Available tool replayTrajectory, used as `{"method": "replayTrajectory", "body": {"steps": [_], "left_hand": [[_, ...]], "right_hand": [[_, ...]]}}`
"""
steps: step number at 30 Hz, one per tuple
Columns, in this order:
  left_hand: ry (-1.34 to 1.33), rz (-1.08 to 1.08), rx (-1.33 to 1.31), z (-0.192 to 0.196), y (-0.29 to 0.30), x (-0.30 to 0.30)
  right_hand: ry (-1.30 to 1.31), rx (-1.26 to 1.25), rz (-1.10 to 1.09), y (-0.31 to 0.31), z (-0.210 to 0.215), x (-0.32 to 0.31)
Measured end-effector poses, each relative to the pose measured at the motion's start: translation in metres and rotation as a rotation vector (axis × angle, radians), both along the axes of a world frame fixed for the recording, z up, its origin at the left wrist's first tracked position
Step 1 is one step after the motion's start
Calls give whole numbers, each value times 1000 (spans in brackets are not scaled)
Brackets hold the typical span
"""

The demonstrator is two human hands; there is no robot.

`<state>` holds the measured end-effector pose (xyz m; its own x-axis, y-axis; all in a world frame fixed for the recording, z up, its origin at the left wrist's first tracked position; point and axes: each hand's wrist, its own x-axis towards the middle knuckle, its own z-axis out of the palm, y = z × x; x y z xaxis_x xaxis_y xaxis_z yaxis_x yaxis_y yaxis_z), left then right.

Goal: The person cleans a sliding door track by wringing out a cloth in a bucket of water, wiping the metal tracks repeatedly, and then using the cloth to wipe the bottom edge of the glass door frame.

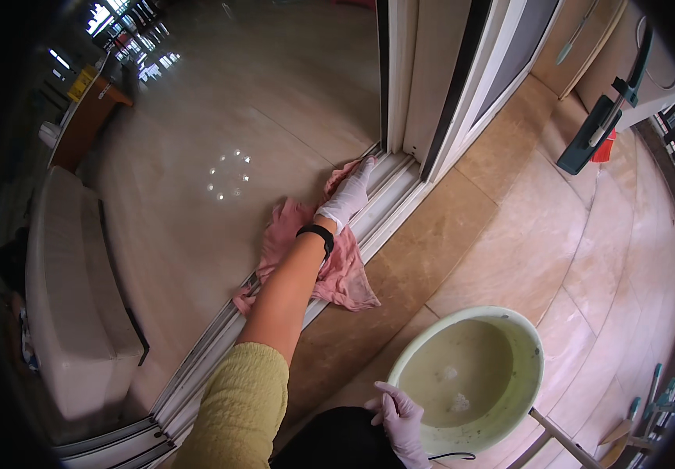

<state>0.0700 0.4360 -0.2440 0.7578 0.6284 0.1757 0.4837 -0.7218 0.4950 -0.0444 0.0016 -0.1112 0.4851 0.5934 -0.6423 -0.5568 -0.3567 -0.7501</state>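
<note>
While the left hand [347,195], in a thin whitish glove, reaches forward onto the sill, the pink cloth [349,273] lies bunched beneath and around it, draped across the pale sliding-door track [388,170]. The fingers of that hand are stretched forward and held close together at the upper end of the cloth; whether they pinch a fold of it, I cannot tell. One corner of the cloth spills onto the brown tiles [431,242] to the right, and another part spreads over the glossy floor [197,117] to the left. A black wristband [320,234] circles the left wrist, below which the bare forearm runs back to a yellow-green sleeve [236,399].

Low in the view, the right hand [401,422], also gloved, is beside a dark-clad leg [337,442] with its fingers bent inward and bunched together (whether they pinch anything, I cannot tell). Just beside it stands a pale green basin [539,359] of cloudy water [470,367], with whitish clumps [459,402] in it. Farther right, a wooden bar [564,438] slants near the basin.
</note>
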Motion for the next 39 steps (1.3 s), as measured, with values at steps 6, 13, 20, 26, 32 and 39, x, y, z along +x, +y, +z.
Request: {"method": "replayTrajectory", "body": {"steps": [6,13,20,26,32,39], "left_hand": [[416,-27,-67,11,26,20],[99,40,286,-22,39,26],[441,-14,457,-14,-30,-80],[271,228,22,10,-74,-214],[-439,548,-171,29,-83,-247],[-1038,259,-1351,165,-201,-207]], "right_hand": [[22,-6,40,3,2,-2],[43,9,47,6,1,-1],[0,33,-2,-2,-2,1],[52,-12,26,1,8,5],[-18,51,58,0,0,-1],[-485,207,113,32,20,-4]]}}
